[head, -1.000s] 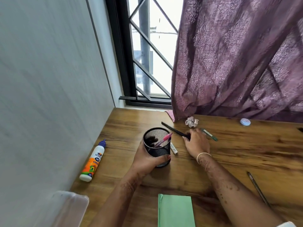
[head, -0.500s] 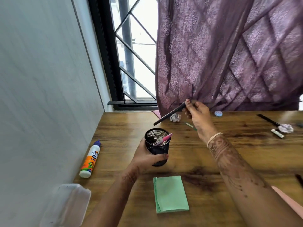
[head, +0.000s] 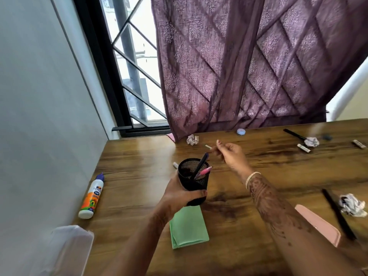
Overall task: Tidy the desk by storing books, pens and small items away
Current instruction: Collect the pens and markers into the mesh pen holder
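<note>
Here, in the head view, grips the mesh cup point(head: 194, 183) with the left hand point(head: 178, 195), fingers and thumb wrapped round its wall, just beyond the green notebook point(head: 188, 229) on the desk point(head: 139, 166), likely to bring it nearer the loose pens point(head: 338, 214). Inside, leaning on the rim: dark pen point(head: 201, 164), pink pen point(head: 205, 170). Right hand point(head: 230, 155) just past the rim, loosely curled, pinching nothing visible.

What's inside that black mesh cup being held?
A dark pen and a pink pen lean in the mesh pen holder, tips poking out. The left hand and dark mesh hide anything else inside.
</note>
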`<control>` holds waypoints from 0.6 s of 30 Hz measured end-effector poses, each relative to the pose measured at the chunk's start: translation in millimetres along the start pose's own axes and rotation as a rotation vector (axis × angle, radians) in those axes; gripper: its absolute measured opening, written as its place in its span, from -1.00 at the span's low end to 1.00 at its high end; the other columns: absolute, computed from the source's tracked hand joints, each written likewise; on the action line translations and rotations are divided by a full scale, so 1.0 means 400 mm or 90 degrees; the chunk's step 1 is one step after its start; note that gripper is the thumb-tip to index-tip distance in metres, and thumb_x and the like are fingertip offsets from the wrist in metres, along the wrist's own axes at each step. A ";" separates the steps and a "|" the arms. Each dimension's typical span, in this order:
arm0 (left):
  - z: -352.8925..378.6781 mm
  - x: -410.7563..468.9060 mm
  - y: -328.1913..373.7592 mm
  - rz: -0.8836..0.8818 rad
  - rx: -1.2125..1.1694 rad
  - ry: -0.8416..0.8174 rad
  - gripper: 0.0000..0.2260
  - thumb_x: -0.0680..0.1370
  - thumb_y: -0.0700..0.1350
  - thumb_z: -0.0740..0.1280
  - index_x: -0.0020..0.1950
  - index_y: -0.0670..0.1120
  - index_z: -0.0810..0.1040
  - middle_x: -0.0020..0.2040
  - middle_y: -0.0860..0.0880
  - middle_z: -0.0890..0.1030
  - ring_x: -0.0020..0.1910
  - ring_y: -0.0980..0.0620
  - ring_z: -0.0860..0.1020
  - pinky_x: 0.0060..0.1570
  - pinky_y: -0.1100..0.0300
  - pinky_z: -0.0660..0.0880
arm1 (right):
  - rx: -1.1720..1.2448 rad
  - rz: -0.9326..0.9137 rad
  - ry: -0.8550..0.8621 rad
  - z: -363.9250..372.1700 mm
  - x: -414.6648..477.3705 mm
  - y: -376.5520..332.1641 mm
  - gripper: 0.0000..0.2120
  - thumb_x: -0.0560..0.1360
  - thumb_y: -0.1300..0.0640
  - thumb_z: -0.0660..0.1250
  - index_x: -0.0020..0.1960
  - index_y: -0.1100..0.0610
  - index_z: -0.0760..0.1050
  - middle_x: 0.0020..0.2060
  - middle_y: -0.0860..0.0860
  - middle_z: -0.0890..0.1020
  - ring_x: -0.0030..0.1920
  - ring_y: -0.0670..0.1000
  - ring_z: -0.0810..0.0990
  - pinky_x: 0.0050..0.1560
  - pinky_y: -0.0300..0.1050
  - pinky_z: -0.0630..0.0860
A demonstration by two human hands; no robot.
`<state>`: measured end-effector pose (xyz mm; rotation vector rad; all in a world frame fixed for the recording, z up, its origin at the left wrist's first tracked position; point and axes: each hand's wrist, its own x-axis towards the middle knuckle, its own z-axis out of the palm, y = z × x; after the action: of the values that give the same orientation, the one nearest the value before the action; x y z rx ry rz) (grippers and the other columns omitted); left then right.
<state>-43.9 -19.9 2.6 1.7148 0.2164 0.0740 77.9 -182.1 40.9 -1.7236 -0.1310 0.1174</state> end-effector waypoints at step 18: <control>0.133 0.138 -0.013 -0.063 -0.014 0.113 -0.30 0.14 -0.12 0.67 0.23 0.00 0.52 0.09 0.06 0.67 0.10 0.12 0.62 0.13 0.13 0.57 | -0.648 -0.065 -0.048 -0.042 0.277 0.187 -0.66 0.57 -0.07 0.25 0.28 0.04 0.52 0.27 0.09 0.51 0.25 0.13 0.50 0.20 -0.04 0.42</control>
<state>18.9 -60.6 -14.8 1.6734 0.4298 0.1553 191.6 -192.9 -30.7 -2.7216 -0.3804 0.0340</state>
